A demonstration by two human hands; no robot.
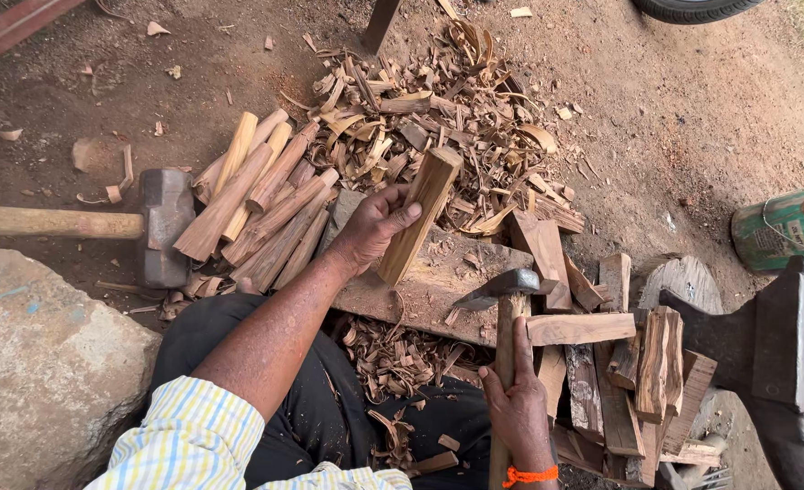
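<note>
My left hand (373,225) grips a squared stick of pale wood (421,213), holding it tilted with its lower end on a flat wooden chopping board (420,290). My right hand (517,404), an orange band at the wrist, is closed on the wooden handle of an adze-like tool (503,289). Its dark metal head hovers just right of the stick's lower end, over the board.
Trimmed sticks (257,200) lie stacked to the left, beside a sledgehammer (161,227). Wood shavings (429,113) are heaped behind the board. Rough wood blocks (628,363) pile up at the right, next to an anvil (796,336), a green container (783,227) and a large stone (39,363).
</note>
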